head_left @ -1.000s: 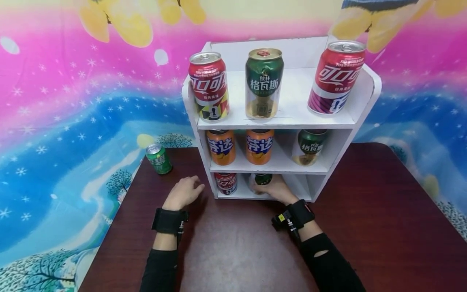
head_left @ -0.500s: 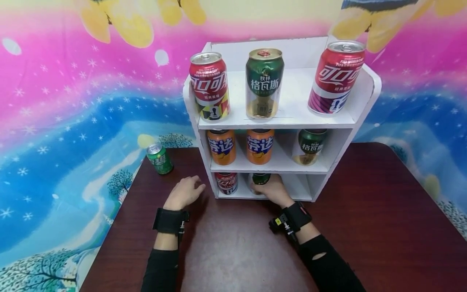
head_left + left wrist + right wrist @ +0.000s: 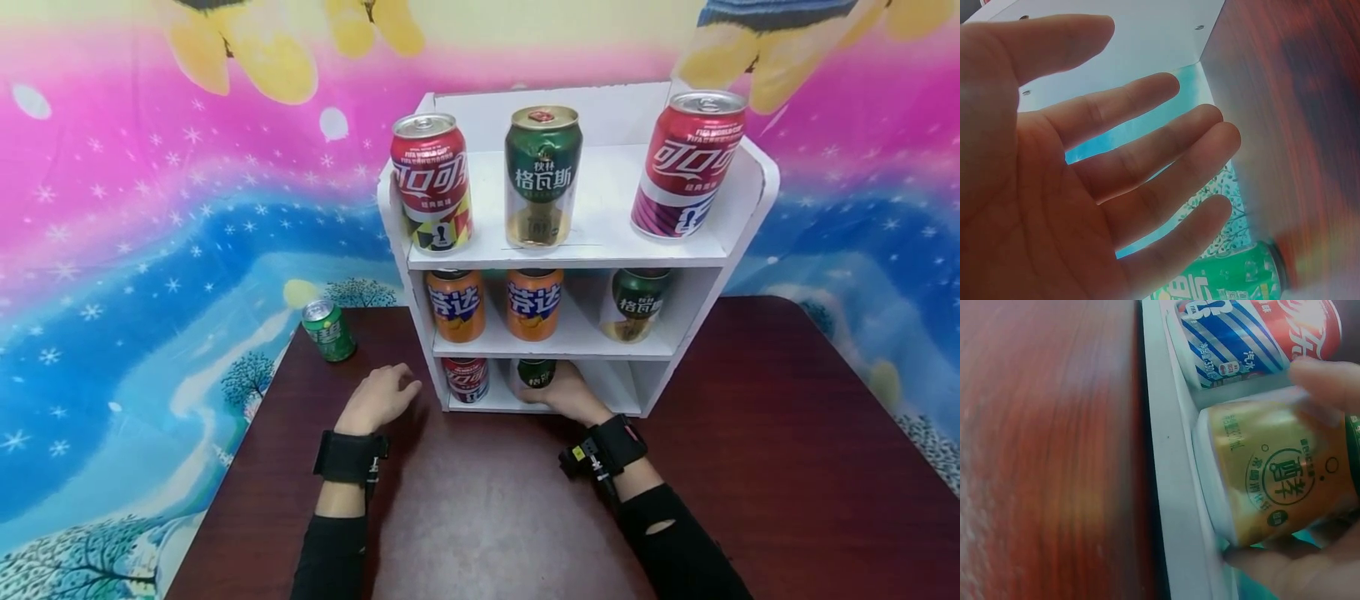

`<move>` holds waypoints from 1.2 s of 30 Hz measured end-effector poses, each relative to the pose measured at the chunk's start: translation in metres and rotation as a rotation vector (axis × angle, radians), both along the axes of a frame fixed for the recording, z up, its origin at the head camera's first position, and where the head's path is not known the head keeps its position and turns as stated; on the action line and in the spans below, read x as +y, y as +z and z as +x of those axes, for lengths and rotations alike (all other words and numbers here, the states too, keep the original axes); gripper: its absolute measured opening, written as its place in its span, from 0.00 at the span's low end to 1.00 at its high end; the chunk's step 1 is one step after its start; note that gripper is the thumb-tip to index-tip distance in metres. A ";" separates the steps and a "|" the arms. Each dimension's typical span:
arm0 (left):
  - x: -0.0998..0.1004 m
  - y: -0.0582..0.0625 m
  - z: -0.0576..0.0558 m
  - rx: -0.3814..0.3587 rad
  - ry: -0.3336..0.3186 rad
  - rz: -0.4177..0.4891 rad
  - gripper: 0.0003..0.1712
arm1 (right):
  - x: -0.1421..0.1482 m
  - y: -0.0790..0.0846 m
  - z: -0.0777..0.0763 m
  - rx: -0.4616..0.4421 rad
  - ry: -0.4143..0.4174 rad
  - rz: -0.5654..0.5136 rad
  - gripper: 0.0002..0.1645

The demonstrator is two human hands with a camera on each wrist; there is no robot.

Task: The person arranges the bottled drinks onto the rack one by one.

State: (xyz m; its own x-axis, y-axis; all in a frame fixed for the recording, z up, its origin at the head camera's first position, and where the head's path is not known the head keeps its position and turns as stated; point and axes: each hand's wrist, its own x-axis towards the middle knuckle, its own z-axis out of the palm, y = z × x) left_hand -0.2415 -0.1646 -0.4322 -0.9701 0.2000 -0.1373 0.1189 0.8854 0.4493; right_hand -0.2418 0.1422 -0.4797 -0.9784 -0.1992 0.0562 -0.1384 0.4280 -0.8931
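Observation:
On the bottom shelf of the white rack [image 3: 705, 321], my right hand [image 3: 567, 394] grips a green-and-gold drink can [image 3: 537, 375]. In the right wrist view that can [image 3: 1279, 475] stands at the shelf's front lip, thumb on one side and fingers on the other. A red cola can [image 3: 467, 379] is close beside it to the left. My left hand [image 3: 377, 400] lies on the table left of the rack, holding nothing. The left wrist view has its fingers [image 3: 1154, 147] spread and nearly straight, with a green can [image 3: 1222, 275] beyond the little finger.
An orange soda can [image 3: 456, 307], another orange can [image 3: 534, 305] and a green-gold can [image 3: 636, 307] fill the middle shelf. On top stand two red cola cans around a green-gold can [image 3: 543, 177]. The rack sits on a dark wooden table [image 3: 787, 467] before a printed backdrop.
My right hand keeps its grip on the green-and-gold can, whose label now shows more toward the front. The left hand has stayed in place. The head view has tilted slightly.

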 end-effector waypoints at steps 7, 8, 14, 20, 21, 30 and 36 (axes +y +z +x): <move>-0.001 0.000 -0.002 0.016 -0.009 -0.002 0.27 | -0.001 -0.003 -0.002 0.011 -0.016 0.067 0.51; -0.001 0.000 -0.002 0.017 -0.011 -0.002 0.26 | -0.001 -0.003 -0.002 0.009 -0.026 0.074 0.51; -0.002 -0.002 -0.002 0.024 -0.029 -0.005 0.27 | -0.004 -0.002 0.000 -0.011 -0.068 0.111 0.51; -0.002 -0.002 -0.002 0.023 -0.023 -0.004 0.26 | -0.009 0.000 0.003 -0.027 -0.103 0.095 0.51; -0.002 -0.002 -0.001 0.022 -0.022 -0.004 0.26 | -0.010 0.000 0.003 -0.029 -0.105 0.093 0.51; -0.002 -0.001 0.000 0.010 -0.021 0.006 0.26 | -0.002 -0.002 0.001 0.025 -0.016 0.067 0.48; -0.002 -0.001 0.000 0.011 -0.020 0.009 0.26 | 0.001 -0.001 0.001 0.020 -0.003 0.058 0.46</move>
State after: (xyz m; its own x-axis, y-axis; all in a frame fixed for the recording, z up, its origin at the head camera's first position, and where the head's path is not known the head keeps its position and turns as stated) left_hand -0.2414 -0.1661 -0.4331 -0.9674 0.2206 -0.1245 0.1418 0.8789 0.4554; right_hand -0.2411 0.1437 -0.4806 -0.9778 -0.1996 0.0642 -0.1546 0.4797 -0.8637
